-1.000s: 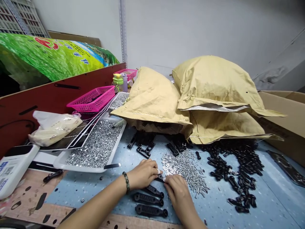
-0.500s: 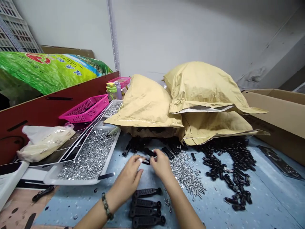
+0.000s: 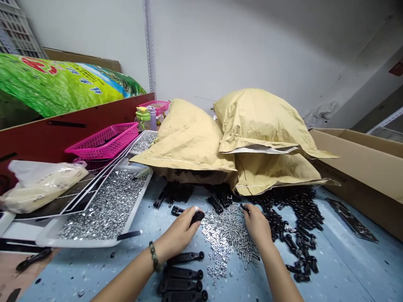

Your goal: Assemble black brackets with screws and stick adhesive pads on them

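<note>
My left hand [image 3: 176,234], a beaded bracelet at its wrist, is closed around a black plastic part [image 3: 197,217]; the fingers hide much of it. Over the edge of a pile of silver screws [image 3: 241,235], my right hand [image 3: 258,226] pinches a small black plastic piece [image 3: 244,208]. Silver nuts [image 3: 217,245] spread between the two hands. Below my left hand several black plastic arms [image 3: 184,273] lie in a stacked row. Farther back are more black forked parts [image 3: 215,204].
Small black pieces [image 3: 302,239] lie heaped at the right. Yellow paper sacks [image 3: 192,138] stand behind, near a cardboard box [image 3: 362,155]. At left are a white tray of metal nuts [image 3: 135,216], a pink basket [image 3: 103,147] and a plastic bag [image 3: 47,184].
My hands have moved apart; the right went rightward to the screw pile and small black pieces. The left keeps a black part. The nuts between them now show more.
</note>
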Demonstrator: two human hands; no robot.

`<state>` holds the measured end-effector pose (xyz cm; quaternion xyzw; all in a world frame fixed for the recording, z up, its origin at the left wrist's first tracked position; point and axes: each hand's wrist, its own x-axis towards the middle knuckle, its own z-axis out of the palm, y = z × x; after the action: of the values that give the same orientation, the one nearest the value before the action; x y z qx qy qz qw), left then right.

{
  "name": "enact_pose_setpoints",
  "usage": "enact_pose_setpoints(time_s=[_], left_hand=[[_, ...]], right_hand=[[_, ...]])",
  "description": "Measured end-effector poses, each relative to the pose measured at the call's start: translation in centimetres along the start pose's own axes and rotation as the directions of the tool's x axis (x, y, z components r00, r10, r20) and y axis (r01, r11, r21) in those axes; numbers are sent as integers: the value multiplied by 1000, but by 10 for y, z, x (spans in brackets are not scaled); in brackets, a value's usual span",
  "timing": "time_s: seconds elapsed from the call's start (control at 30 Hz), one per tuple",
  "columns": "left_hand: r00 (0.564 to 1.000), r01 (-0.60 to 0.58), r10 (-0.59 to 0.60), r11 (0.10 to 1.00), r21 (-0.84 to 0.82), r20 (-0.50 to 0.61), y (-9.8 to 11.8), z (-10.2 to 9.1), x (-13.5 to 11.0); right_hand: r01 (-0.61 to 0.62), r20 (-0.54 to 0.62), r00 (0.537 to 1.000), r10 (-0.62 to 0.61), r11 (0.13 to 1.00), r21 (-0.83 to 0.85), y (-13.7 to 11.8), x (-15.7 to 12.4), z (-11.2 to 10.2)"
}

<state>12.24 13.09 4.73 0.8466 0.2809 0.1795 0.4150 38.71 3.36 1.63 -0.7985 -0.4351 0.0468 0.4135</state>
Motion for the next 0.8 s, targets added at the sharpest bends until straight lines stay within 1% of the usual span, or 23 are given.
enact_pose_setpoints(time_s=[0.1, 0.17, 0.23, 0.27, 0.33, 0.4, 0.47, 0.57, 0.6, 0.63, 0.67, 0.7, 0.73, 0.77, 0.8], left_hand=[[999, 47, -48, 999, -23, -19, -1, -2, -2], [999, 40, -41, 999, -16, -32, 2, -2, -3], [999, 11, -11, 1000, 5, -39, 8, -1, -4], [999, -5, 5, 1000, 18, -41, 10, 0, -5], [998, -28, 31, 998, 50, -52, 13, 0, -7], [997, -47, 52, 995, 82, -61, 14, 0, -10], [996, -71, 77, 992, 104, -49, 13, -1, -12], [994, -103, 105, 988, 115, -15, 13, -4, -16], [995, -100, 102, 988, 115, -13, 12, -5, -17], [996, -87, 90, 990, 112, -21, 11, -5, -18], [997, -65, 69, 992, 108, -39, 9, -6, -19], [997, -35, 41, 994, 100, -62, 7, -7, -19], [996, -3, 11, 996, 90, -88, 3, -7, -19], [994, 27, -18, 997, 76, -111, -1, -7, -19], [991, 50, -42, 997, 60, -128, -5, -7, -19]], right_hand=[[92, 107, 988, -112, 981, 170, -39, -26, 9], [153, 199, 953, -230, 928, 340, -69, -43, 14], [199, 220, 922, -320, 877, 438, -91, -53, 18], [216, 215, 914, -343, 862, 458, -99, -56, 20], [229, 204, 914, -349, 863, 451, -107, -59, 21], [203, 223, 917, -331, 868, 453, -109, -59, 21], [152, 272, 910, -312, 862, 484, -109, -58, 19], [58, 361, 888, -286, 847, 529, -103, -59, 17], [37, 384, 883, -271, 855, 518, -99, -60, 17], [41, 394, 883, -254, 879, 475, -95, -61, 18], [83, 395, 885, -247, 918, 387, -89, -63, 19], [154, 390, 886, -252, 952, 266, -84, -65, 21], [237, 386, 883, -269, 963, 129, -79, -68, 25], [313, 387, 875, -291, 950, 6, -75, -71, 29], [369, 397, 864, -310, 926, -79, -72, -74, 35]])
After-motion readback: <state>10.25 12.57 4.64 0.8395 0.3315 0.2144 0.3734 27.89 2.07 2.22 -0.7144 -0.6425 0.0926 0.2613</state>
